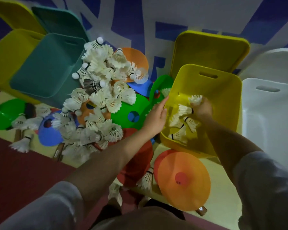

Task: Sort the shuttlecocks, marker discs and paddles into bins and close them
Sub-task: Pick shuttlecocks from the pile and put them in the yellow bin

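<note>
A big heap of white shuttlecocks (pixel 96 97) lies on the floor over green (pixel 123 117), orange (pixel 135 58), blue (pixel 48 135) and red (pixel 136 160) marker discs. An open yellow bin (pixel 223 90) on the right holds several shuttlecocks (pixel 181 123). My right hand (pixel 202 108) is inside that bin, shut on a few shuttlecocks. Fingers spread, my left hand (pixel 156 115) rests on the bin's left rim and holds nothing. Wooden paddle handles (pixel 58 151) poke out under the heap.
A teal bin (pixel 45 70) and another yellow bin (pixel 5 58) stand open at the left, lids leaning on the wall behind. A white bin (pixel 271 117) stands open at the far right. An orange disc (pixel 183 180) lies near my knees.
</note>
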{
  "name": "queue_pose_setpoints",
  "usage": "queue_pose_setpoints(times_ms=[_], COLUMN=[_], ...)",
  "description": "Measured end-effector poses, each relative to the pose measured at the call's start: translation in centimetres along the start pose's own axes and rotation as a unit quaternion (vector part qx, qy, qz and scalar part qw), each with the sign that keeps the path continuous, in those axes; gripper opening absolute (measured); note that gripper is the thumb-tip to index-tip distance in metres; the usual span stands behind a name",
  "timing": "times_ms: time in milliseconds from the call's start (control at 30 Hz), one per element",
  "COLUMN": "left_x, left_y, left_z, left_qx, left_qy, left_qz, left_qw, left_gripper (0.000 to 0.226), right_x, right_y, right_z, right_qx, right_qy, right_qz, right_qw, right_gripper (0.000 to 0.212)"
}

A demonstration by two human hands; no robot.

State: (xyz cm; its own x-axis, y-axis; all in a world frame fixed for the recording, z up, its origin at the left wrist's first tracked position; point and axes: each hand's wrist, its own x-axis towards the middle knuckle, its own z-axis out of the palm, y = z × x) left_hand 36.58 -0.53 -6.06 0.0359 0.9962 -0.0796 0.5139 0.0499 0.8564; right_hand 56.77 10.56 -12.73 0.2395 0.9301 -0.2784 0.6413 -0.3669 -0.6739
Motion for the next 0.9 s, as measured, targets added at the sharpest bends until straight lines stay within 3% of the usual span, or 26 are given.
queue_pose_setpoints(times_ms=[133, 233, 433, 567, 733, 900], left_x=[0.0, 0.2, 0.1, -1.9, -8.2, -11.9], left_y=[-0.3, -0.3, 0.5, 0.1, -4.2, -8.3], left_z=[-0.1, -0.1, -0.8, -3.6, -10.2, -15.5], left_qx=[-0.003, 0.015, 0.062, 0.034, 0.064, 0.119], left_qy=[-0.009, -0.006, -0.015, -0.016, -0.051, -0.041], left_qz=[-0.003, 0.002, 0.026, 0.039, 0.104, 0.131], left_qw=[1.000, 1.000, 0.998, 0.999, 0.991, 0.983], left_gripper=[0.048, 0.049, 0.050, 0.048, 0.042, 0.045], right_x=[-0.4, -2.1, -13.0, -23.7, -34.3, -38.8], right_y=[-0.1, -2.5, -7.0, -6.4, -1.7, 2.2], right_z=[0.5, -0.6, -4.0, -2.8, 4.0, 11.1], right_qx=[-0.032, -0.019, 0.116, 0.191, 0.080, -0.044], right_qy=[-0.031, 0.004, 0.138, 0.168, 0.138, 0.131], right_qz=[0.027, 0.000, -0.161, -0.178, -0.161, -0.091], right_qw=[0.999, 1.000, 0.970, 0.951, 0.974, 0.986], right_gripper=[0.074, 0.077, 0.052, 0.040, 0.038, 0.037])
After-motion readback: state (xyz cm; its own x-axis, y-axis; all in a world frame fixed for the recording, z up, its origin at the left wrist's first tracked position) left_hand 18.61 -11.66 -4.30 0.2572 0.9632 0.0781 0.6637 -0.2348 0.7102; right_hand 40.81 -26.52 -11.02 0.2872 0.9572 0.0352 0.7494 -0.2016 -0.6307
